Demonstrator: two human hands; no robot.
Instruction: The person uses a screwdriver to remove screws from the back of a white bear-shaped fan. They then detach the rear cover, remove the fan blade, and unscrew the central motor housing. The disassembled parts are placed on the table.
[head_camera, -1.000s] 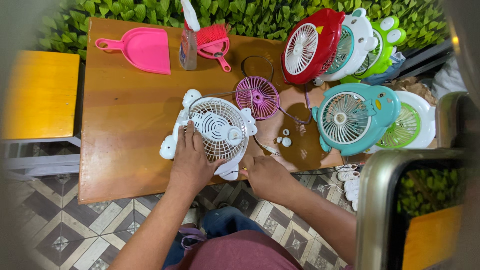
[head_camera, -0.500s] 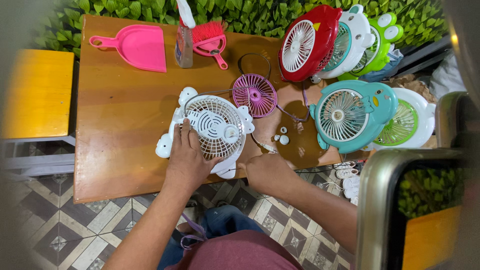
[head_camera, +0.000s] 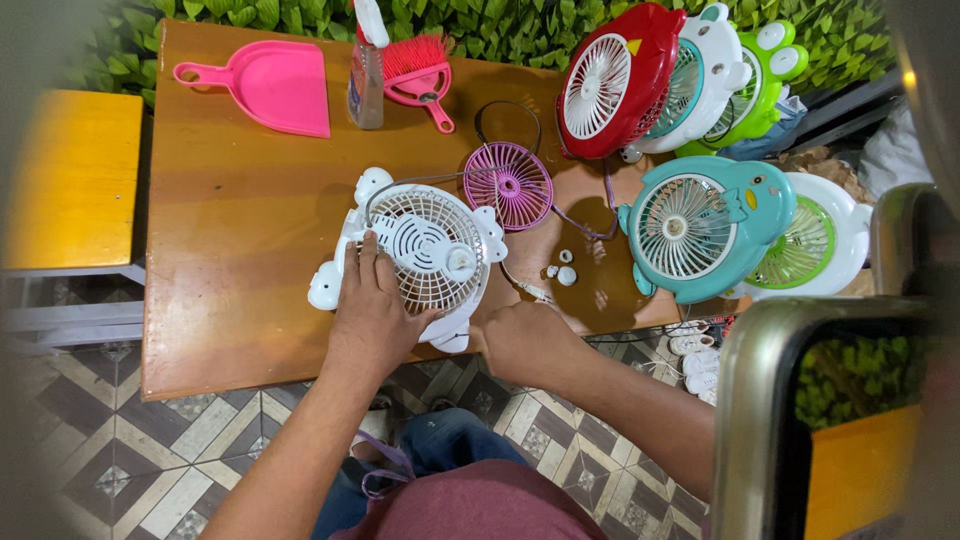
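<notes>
1. The white fan (head_camera: 425, 250), a small animal-shaped table fan with round ears, lies face up on the wooden table (head_camera: 230, 240), near its front edge and left of centre.
2. The left hand (head_camera: 375, 310) rests flat on the fan's lower left side, fingers (head_camera: 362, 262) spread over the white grille, pressing rather than gripping.
3. The right hand (head_camera: 520, 340) sits at the fan's lower right edge, curled into a loose fist; whether it pinches anything cannot be told, since the fingers fold under.
4. A purple grille (head_camera: 507, 185) lies just beside the fan's upper right, close to its ear.
5. 3 small white parts (head_camera: 562, 268) lie on the table between the fan and the teal fan (head_camera: 695, 230), which stands at the table's right side.
6. Behind the teal fan is a white and green fan (head_camera: 815, 245), partly hidden.
7. At the far right corner, a red fan (head_camera: 610, 85), a white and teal fan (head_camera: 700, 75) and a green fan (head_camera: 765, 70) lean against one another in a row.
8. At the far left lie a pink dustpan (head_camera: 265, 85), a clear bottle (head_camera: 365, 80) and a pink brush (head_camera: 420, 65).
9. A yellow bench (head_camera: 70, 180) stands left of the table.
</notes>
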